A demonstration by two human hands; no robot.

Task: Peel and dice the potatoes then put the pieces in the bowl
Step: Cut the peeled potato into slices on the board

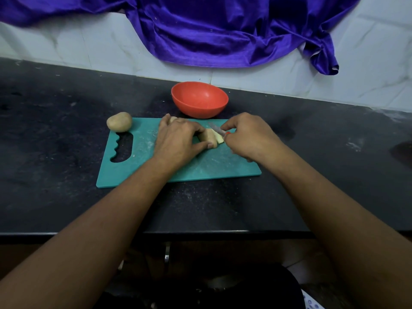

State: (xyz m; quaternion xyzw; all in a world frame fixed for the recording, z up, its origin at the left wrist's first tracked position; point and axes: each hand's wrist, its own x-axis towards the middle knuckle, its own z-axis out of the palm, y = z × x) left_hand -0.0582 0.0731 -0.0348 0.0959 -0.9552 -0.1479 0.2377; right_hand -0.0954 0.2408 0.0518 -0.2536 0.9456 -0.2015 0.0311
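Observation:
A peeled potato (209, 137) lies on the teal cutting board (142, 161), and my left hand (178, 141) grips it from above with curled fingers and thumb. My right hand (247, 136) holds a small knife (216, 128) with a red handle; its blade lies across the potato's right end, where a thin slice (219, 138) stands apart. Another pale potato piece (172, 119) shows behind my left hand. A whole unpeeled potato (119, 122) rests at the board's far left corner. The orange bowl (199, 99) stands just behind the board, and I see nothing in it.
The board lies on a dark stone counter (55, 134) with a white tiled wall behind. A purple cloth (223, 30) hangs down the wall above the bowl. The counter's front edge (156, 233) runs below my forearms.

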